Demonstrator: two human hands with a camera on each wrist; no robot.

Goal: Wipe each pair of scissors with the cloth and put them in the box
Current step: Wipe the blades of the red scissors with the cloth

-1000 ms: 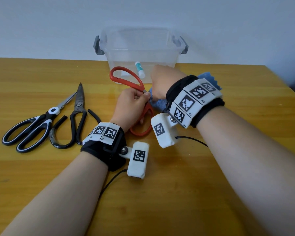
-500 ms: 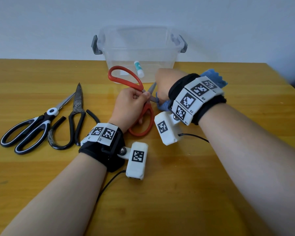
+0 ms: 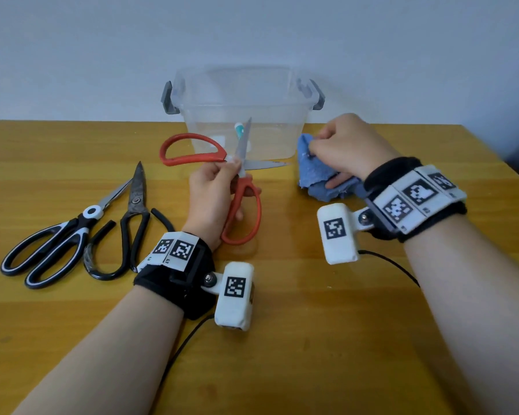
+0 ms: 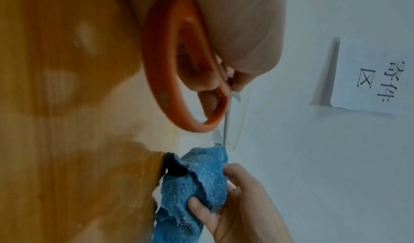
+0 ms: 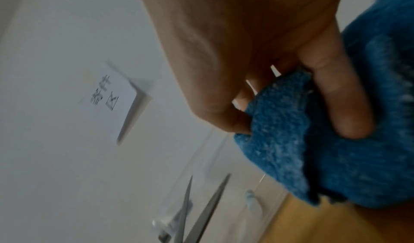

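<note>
My left hand [image 3: 216, 187] grips the red-handled scissors [image 3: 192, 151] [image 4: 179, 87] at the pivot and lower handle, just above the table. Their blades are spread apart, one pointing up in front of the box, one pointing right. My right hand [image 3: 348, 148] [image 5: 257, 70] pinches the crumpled blue cloth [image 3: 318, 178] [image 4: 197, 185] [image 5: 325, 149], a short way right of the blade tip and apart from it. The clear plastic box [image 3: 282, 94] with grey latches stands at the table's back. The bare blades [image 5: 201, 211] show in the right wrist view.
Two more pairs lie on the wooden table [image 3: 312, 339] at left: black-and-white-handled scissors [image 3: 51, 247] and dark metal shears [image 3: 132, 223]. A small white and teal tube [image 3: 239, 128] lies inside the box. A paper label [image 4: 367, 80] hangs on the wall.
My right hand has pulled the cloth off the blades and moved right. The red scissors' blades now show bare and spread; my left hand has kept its grip.
</note>
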